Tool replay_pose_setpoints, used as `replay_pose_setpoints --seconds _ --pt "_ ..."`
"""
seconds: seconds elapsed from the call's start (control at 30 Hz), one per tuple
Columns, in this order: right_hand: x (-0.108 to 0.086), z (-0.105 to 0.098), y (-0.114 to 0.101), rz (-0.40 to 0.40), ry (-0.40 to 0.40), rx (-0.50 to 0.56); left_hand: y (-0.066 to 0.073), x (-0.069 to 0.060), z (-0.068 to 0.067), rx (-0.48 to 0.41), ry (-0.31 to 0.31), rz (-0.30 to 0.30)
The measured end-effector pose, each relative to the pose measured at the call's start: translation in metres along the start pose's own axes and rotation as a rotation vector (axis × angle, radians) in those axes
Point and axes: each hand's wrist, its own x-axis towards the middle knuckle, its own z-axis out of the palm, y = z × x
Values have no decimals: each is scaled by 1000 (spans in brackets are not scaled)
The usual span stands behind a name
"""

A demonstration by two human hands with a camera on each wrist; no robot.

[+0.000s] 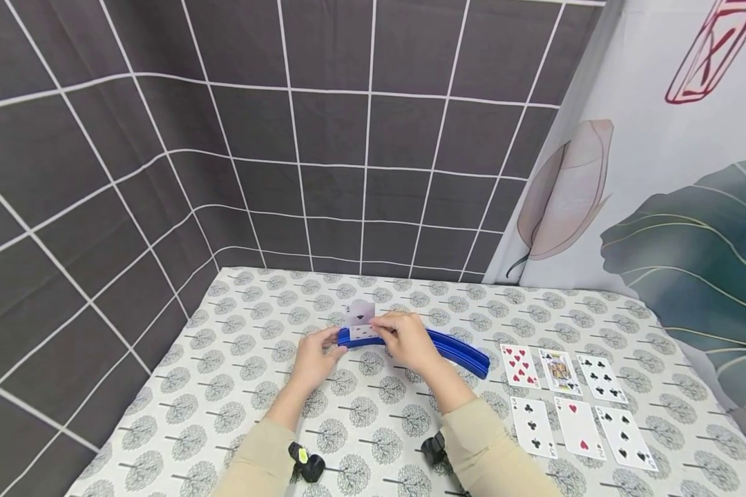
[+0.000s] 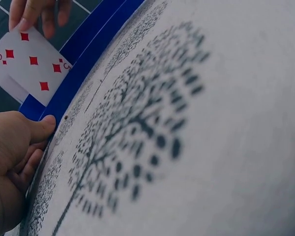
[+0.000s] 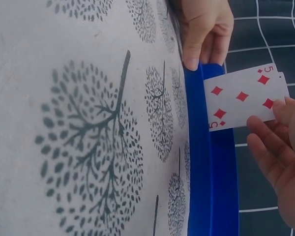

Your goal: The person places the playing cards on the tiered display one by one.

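Note:
A curved blue card holder [image 1: 460,351] lies on the patterned tablecloth. At its left end my left hand [image 1: 313,359] grips it, with the thumb [image 2: 43,129] against the front side. My right hand [image 1: 408,340] pinches a five of diamonds [image 3: 242,96] by its upper edge, between thumb and fingers. The five's lower edge is at the holder's slot, near the left end; whether it is fully seated I cannot tell. Behind it stands another card [image 1: 359,312] with a black club mark, partly covered by the five.
To the right of the holder several face-up cards lie in two rows, among them a king [image 1: 559,371], a two of hearts [image 1: 579,426] and a three of clubs [image 1: 532,426]. A dark gridded cloth [image 1: 323,193] hangs behind the table [image 1: 273,314].

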Motion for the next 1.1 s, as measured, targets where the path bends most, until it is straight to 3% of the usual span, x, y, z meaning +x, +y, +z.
replay_pose_setpoints --seconds 0.33,0.57,0.9,1.1 --pt "-1 4 -1 38 -21 -44 1 -1 -1 -3 0 3" --pt "-3 4 0 85 -93 -108 1 -1 -1 -5 -5 9" --pt "-10 -2 -2 149 -63 -24 0 -1 0 12 0 0" --pt "-11 -1 2 127 -117 -70 0 -1 0 4 3 5"
